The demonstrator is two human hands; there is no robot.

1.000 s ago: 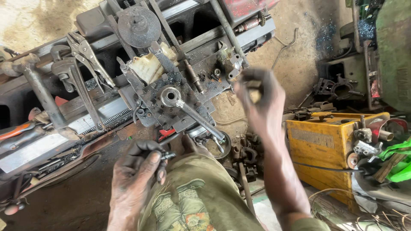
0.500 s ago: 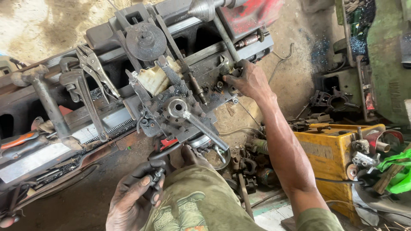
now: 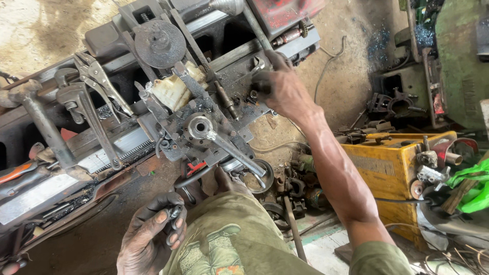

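Observation:
I look down on a greasy lathe carriage (image 3: 204,122) with its tool post and a shiny locking lever (image 3: 232,147). My right hand (image 3: 282,89) reaches out over the far right of the carriage, fingers curled down onto small parts by a wrench end (image 3: 260,63); what it grips is hidden. My left hand (image 3: 153,231) is low beside my green-trousered knee (image 3: 229,239), black with grease, fingers closed around a small dark metal part (image 3: 174,210).
A pipe wrench (image 3: 84,109) and locking pliers (image 3: 99,81) lie on the lathe bed at left. A round chuck plate (image 3: 159,43) sits at the back. A yellow metal box (image 3: 397,163) and scrap parts (image 3: 295,178) crowd the floor at right.
My right hand has gone from raised near my body out to the far right of the carriage and pressed down there. My left hand has stayed low, still holding the small part.

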